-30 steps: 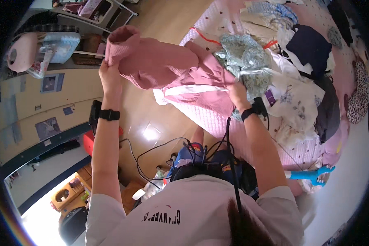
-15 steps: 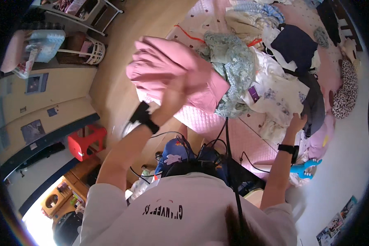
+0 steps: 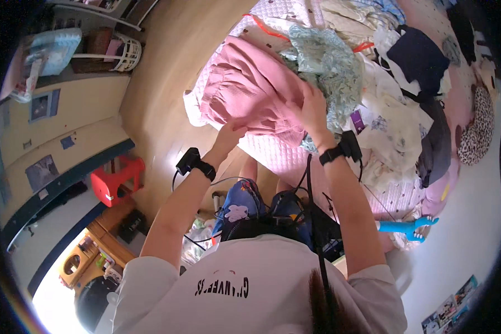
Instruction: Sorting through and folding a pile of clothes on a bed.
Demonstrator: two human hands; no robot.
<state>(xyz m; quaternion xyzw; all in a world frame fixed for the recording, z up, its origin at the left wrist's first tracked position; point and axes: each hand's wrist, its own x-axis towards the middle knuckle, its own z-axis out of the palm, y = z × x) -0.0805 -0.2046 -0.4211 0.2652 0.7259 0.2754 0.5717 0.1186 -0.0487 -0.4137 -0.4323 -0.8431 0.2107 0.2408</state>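
Observation:
Spread at the bed's near left edge is a pink garment [image 3: 256, 83] with a gathered, ruffled end on the left; it looks like trousers or a skirt. My left hand [image 3: 228, 139] pinches its near edge. At the garment's right end, my right hand [image 3: 313, 114] has its thumb and fingers closed on the cloth, though the fingertips are partly hidden. Just beyond that hand lies a crumpled sage-green patterned garment [image 3: 334, 67]. To the right is a white garment with a floral print [image 3: 392, 128], a purple tag [image 3: 357, 120] next to it.
More clothes cover the bed, including a dark navy piece [image 3: 417, 60] and a grey one [image 3: 435, 145]. A leopard-print cushion [image 3: 477, 125] lies by the wall. A red stool [image 3: 117, 181] stands on the floor at left. Black cables [image 3: 309, 189] hang in front of me.
My right hand has moved left from the white floral garment onto the pink one. The pink garment has come down flatter on the bed, and my left hand is now at its near edge.

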